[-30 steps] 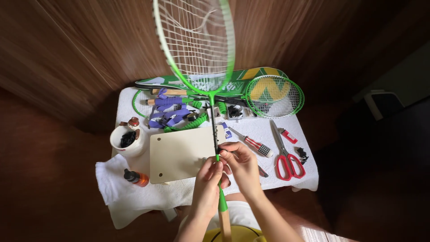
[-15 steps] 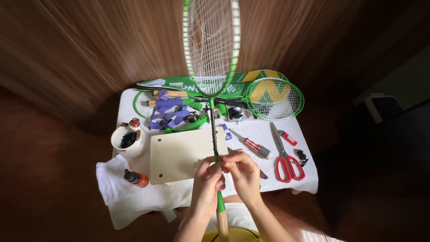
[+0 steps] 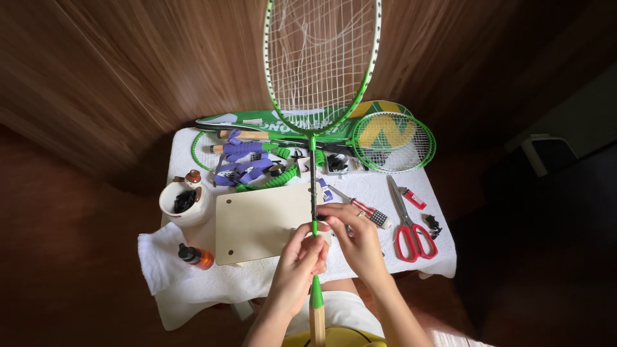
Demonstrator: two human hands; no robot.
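Wood-panelled walls back a white-clothed desk (image 3: 257,283) at frame centre, where both hands pinch a green badminton racket (image 3: 319,64) by its shaft: left hand (image 3: 301,260) lower, right hand (image 3: 357,241) just above, long axis upright, head at top.

Green-and-white framed racket (image 3: 321,64) with white strings at top centre; its shaft black, then green, its handle bare wood; red-handled scissors (image 3: 411,225) at right; purple tape strips (image 3: 241,160) upper left; pale cream board (image 3: 263,222) on a white towel (image 3: 193,283)
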